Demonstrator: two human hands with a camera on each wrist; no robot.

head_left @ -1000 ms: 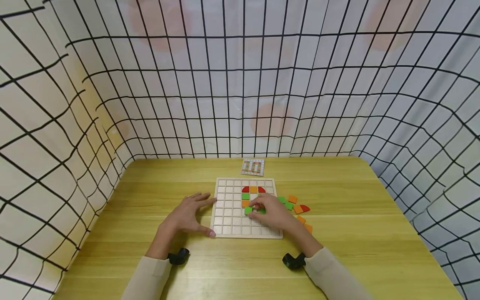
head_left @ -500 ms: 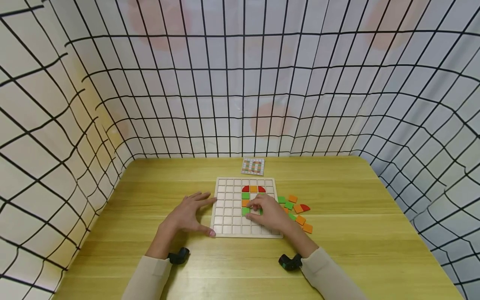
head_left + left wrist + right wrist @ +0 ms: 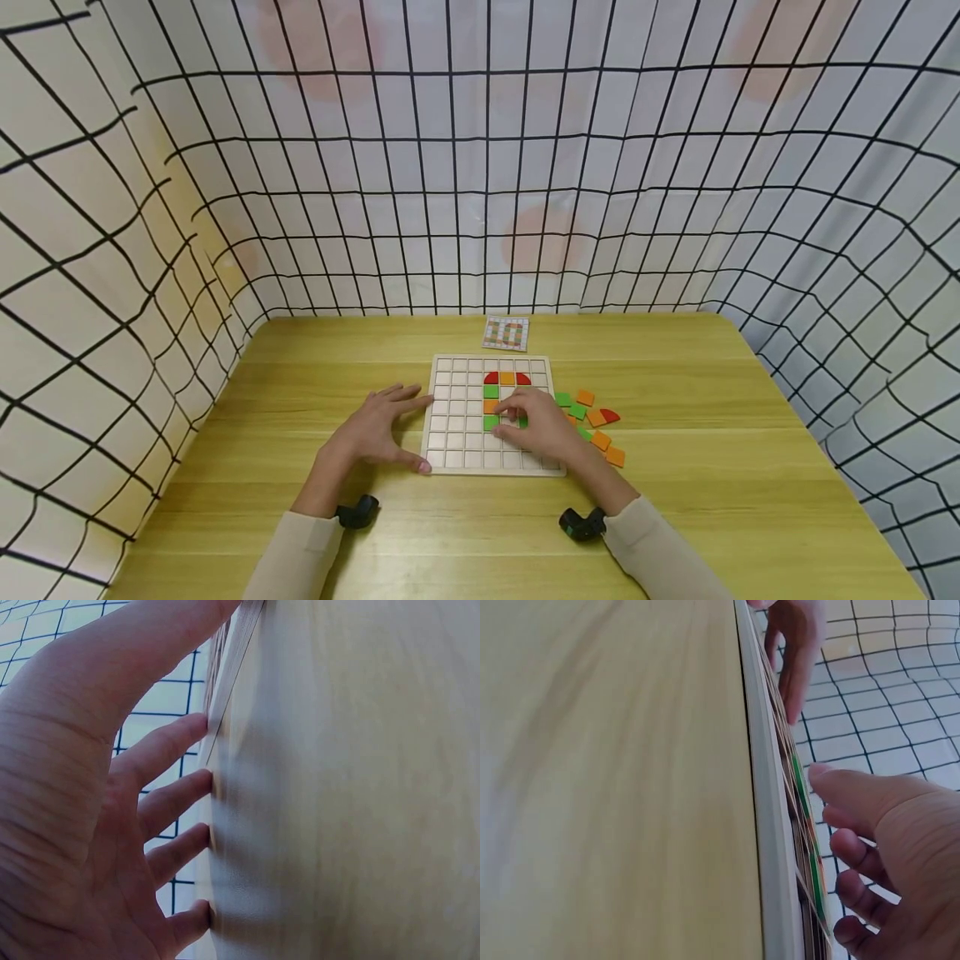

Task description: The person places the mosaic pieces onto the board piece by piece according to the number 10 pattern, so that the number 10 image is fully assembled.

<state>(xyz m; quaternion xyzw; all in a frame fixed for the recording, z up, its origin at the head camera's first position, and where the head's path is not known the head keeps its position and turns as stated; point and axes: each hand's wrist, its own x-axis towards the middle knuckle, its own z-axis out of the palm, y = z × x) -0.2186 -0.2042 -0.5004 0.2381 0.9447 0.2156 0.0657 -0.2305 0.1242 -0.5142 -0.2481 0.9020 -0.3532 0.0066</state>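
A pale wooden grid board (image 3: 455, 421) lies on the table. My left hand (image 3: 377, 429) rests at its left side, fingers spread, with thumb and forefinger touching the edge; the left wrist view shows the other fingertips down on the tabletop. Over the board, my right hand (image 3: 546, 427) hovers with loosely bent fingers and no tile seen in them. Just left of its fingertips, a green square tile (image 3: 491, 423) lies in a cell, below an orange tile (image 3: 491, 407) and another green one. Red rounded pieces flank an orange tile (image 3: 507, 378) above. The right hand covers some cells.
Loose green, orange and red tiles (image 3: 600, 440) lie right of the board, partly behind the right forearm. A small printed pattern card (image 3: 506, 333) lies beyond the board. Black netting (image 3: 480, 192) surrounds the table's back and sides.
A second ago my right hand held the green tile tilted over the board; it now lies flat in its cell, released. The left hand has stayed put.
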